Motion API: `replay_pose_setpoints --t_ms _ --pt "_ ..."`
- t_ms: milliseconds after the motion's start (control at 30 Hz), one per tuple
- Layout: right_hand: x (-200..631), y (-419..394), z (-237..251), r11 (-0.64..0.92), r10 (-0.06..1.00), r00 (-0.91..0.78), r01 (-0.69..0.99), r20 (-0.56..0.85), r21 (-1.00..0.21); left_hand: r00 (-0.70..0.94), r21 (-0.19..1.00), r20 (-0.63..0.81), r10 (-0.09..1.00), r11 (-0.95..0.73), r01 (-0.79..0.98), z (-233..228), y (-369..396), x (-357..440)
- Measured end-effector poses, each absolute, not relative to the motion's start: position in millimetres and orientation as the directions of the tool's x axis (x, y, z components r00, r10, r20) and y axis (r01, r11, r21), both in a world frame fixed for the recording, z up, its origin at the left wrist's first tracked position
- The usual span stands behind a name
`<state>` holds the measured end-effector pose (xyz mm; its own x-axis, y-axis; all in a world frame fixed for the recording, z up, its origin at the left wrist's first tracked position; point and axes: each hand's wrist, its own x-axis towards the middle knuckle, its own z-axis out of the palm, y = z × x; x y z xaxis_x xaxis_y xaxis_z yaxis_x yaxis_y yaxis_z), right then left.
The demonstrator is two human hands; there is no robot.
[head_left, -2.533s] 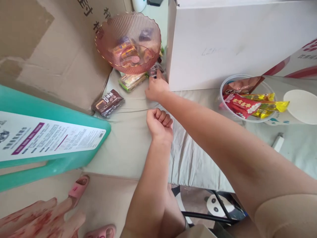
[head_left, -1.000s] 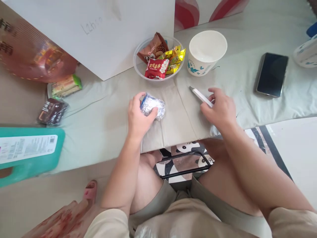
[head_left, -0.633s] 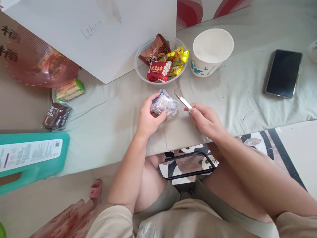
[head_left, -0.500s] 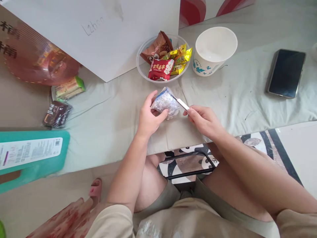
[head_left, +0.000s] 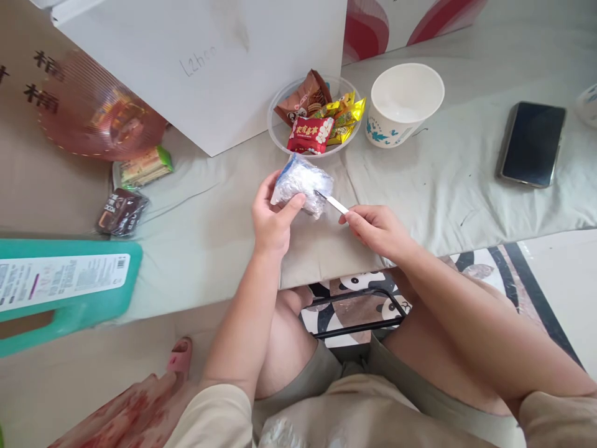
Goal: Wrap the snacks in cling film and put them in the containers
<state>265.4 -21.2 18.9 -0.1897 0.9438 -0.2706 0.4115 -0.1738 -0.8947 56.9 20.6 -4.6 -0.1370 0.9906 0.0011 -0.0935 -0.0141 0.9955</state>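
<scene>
My left hand is closed around a crinkled clear plastic packet with a blue strip along its upper edge. Its contents look whitish and I cannot make them out. From the right, my right hand grips a small knife with a white handle and a narrow dark tip. That tip meets the packet's right side, though whether it has gone into the plastic I cannot tell. Just beyond the packet stands a clear plastic bowl with a red snack packet, a brown one and several yellow ones.
A white paper cup stands right of the bowl, and a dark phone lies farther right. Behind is a large white box. Snack packs and a teal jug are at left. Another person's pink slipper shows below.
The packet has moved slightly left and tilted in my left hand. The knife tip has gone from the packet's upper right edge down to its right side. The view has shifted a little.
</scene>
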Motion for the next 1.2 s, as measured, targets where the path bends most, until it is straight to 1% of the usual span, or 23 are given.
replay_pose_setpoints --t_ms 100,167,200,267,333,367,433,500,567,633,700,767,833,900,967,1033,1067,1100,1133,1200 --pt "272 -21 21 -0.131 0.946 -0.203 0.471 -0.252 -0.872 -0.203 0.966 -0.104 0.974 0.05 -0.254 0 25 50" --pt "279 -21 21 -0.104 0.963 -0.162 0.514 -0.215 -0.852 -0.219 0.951 -0.147 0.965 0.077 -0.299 0 26 47" --pt "284 -20 21 -0.086 0.977 -0.119 0.537 -0.176 -0.839 -0.22 0.954 -0.153 0.964 0.085 -0.288 0 26 46" --pt "294 -16 16 -0.033 0.998 -0.018 0.597 -0.055 -0.802 -0.214 0.983 -0.115 0.97 0.081 -0.164 -4 24 47" --pt "304 -12 9 0.012 0.996 0.059 0.684 0.072 -0.729 -0.171 0.996 -0.038 0.985 0.051 0.071 -7 21 49" --pt "308 -9 4 0.02 0.99 0.08 0.729 0.114 -0.684 -0.145 0.979 0.005 0.989 0.024 0.2 -8 19 49" --pt "316 -5 -4 0.006 0.986 0.094 0.803 0.137 -0.596 -0.117 0.905 0.109 0.987 -0.05 0.423 -8 15 49" --pt "322 -2 -9 -0.026 0.982 0.118 0.858 0.147 -0.514 -0.087 0.807 0.236 0.968 -0.146 0.572 -5 12 47" --pt "324 0 -11 -0.069 0.964 0.173 0.897 0.203 -0.436 -0.009 0.725 0.316 0.949 -0.235 0.647 -3 11 45" --pt "322 1 -11 -0.089 0.938 0.21 0.915 0.277 -0.393 0.082 0.687 0.309 0.948 -0.282 0.67 -2 11 46" --pt "317 2 -9 -0.045 0.935 0.179 0.916 0.307 -0.398 0.113 0.69 0.271 0.956 -0.275 0.669 -3 11 48" --pt "310 0 -7 0.034 0.947 0.109 0.902 0.301 -0.431 0.073 0.74 0.253 0.965 -0.242 0.628 -5 12 51" --pt "301 -2 -6 0.098 0.954 0.05 0.878 0.295 -0.468 -0.018 0.826 0.237 0.971 -0.191 0.53 -6 15 53" --pt "294 -4 -5 0.157 0.956 0.002 0.842 0.293 -0.516 -0.132 0.927 0.172 0.976 -0.115 0.358 -5 17 54" --pt "288 -6 -5 0.218 0.957 -0.057 0.792 0.286 -0.57 -0.22 0.995 0.028 0.975 -0.005 0.104 -3 18 55" --pt "282 -6 -5 0.28 0.952 -0.127 0.731 0.28 -0.622 -0.217 0.979 -0.165 0.962 0.134 -0.151 2 19 56" --pt "280 -5 -6 0.313 0.946 -0.167 0.696 0.278 -0.646 -0.192 0.952 -0.247 0.95 0.2 -0.233 4 19 57" --pt "277 -5 -7 0.341 0.939 -0.206 0.661 0.275 -0.669 -0.17 0.927 -0.304 0.937 0.251 -0.278 6 19 57" --pt "275 -3 -7 0.361 0.932 -0.241 0.629 0.27 -0.688 -0.162 0.917 -0.33 0.93 0.275 -0.29 7 20 57" --pt "272 0 -9 0.375 0.925 -0.288 0.588 0.247 -0.716 -0.187 0.937 -0.292 0.938 0.241 -0.252 8 20 56"
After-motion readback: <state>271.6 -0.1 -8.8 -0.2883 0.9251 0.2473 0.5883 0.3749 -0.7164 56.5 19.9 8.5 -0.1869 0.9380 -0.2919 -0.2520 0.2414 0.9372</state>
